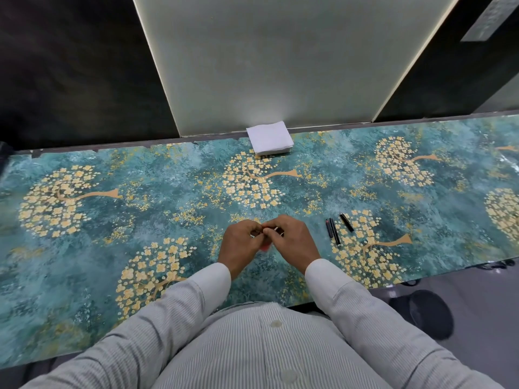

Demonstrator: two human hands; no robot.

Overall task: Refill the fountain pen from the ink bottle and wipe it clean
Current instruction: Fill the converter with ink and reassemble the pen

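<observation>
- Head view: both hands meet at the lower centre of the frame, above a table [84, 248] covered in a teal pattern with golden flowering trees.
- The left hand [241, 242] has its fingers curled inward, pinching something small against the fingertips of the other hand; what it holds is mostly hidden.
- The right hand [292, 240] is also curled, gripping a small part with a metal ring [276, 228] showing between the fingers; a trace of red shows just under the hands, too hidden to identify.
- To the right of the hands, near them but apart, three dark pen parts lie on the table: two slim pieces [332, 231] side by side and a third black piece [346, 222] just beyond them.
- A stack of white paper napkins [269, 141] sits at the table's far edge, upper centre, against a pale wall panel [280, 66].
- Striped shirt sleeves [174, 304] fill the bottom of the frame.
</observation>
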